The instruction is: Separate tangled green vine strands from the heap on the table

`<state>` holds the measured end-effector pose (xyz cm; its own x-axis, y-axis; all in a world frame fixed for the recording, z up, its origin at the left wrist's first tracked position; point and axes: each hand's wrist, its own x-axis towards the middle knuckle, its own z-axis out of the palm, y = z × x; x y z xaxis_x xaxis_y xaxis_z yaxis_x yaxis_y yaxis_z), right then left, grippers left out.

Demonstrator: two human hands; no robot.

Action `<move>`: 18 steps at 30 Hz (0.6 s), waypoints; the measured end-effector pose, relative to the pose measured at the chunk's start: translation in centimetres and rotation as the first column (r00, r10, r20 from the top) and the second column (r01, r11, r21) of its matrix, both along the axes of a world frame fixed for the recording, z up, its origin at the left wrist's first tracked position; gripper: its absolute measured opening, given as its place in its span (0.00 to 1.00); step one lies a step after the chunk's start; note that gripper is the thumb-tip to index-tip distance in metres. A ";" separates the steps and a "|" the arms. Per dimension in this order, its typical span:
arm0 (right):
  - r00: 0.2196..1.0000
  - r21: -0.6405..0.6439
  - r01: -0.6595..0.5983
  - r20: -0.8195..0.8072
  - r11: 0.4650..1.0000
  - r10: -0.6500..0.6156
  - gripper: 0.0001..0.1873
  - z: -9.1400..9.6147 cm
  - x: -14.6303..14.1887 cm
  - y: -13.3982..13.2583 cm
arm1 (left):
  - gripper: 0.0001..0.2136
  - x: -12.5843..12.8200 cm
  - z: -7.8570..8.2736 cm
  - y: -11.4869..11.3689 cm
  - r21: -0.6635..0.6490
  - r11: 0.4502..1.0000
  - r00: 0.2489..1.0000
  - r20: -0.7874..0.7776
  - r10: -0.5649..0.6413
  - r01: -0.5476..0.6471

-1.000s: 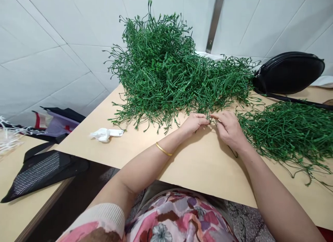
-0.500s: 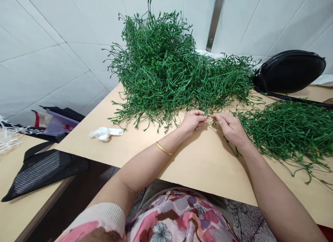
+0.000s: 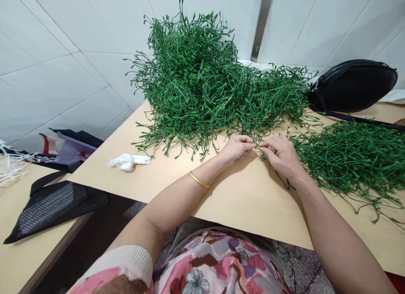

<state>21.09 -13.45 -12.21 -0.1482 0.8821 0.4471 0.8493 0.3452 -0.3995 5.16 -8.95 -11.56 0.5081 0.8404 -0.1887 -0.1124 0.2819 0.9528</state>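
Currently, left hand (image 3: 237, 149) and right hand (image 3: 280, 157) pinch one thin green artificial stem (image 3: 260, 146) between them. Adjacent: two tangled foliage heaps (image 3: 202, 83) on the pale worktop (image 3: 240, 201).

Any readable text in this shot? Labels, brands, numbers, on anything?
None readable in this view.
The purple-and-red printed bag shows only coloured shapes; any lettering is too small or hidden to read.
The black zip bag shows no lettering.
The black mesh-panelled bag shows no lettering.
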 end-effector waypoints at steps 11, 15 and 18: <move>0.998 0.315 -0.018 -0.054 0.949 0.037 0.11 1.7 -0.7 -1.2 | 0.11 0.2 0.3 -0.2 -0.067 0.996 0.998 -0.007 0.058 -0.059; 0.994 0.332 -0.099 0.073 0.938 0.079 0.11 1.4 -1.9 -1.5 | 0.12 0.2 0.5 -0.3 -0.111 0.991 0.997 0.027 0.076 -0.073; 0.989 0.333 -0.078 0.148 0.940 0.029 0.09 0.4 -2.4 -1.1 | 0.12 0.1 0.5 -0.2 -0.159 0.985 0.994 0.078 0.071 -0.058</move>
<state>18.68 -14.53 -11.81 -0.2727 0.6725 0.6880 0.8643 0.4854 -0.1318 5.24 -9.18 -11.03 0.4731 0.8352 -0.2803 -0.2119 0.4167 0.8840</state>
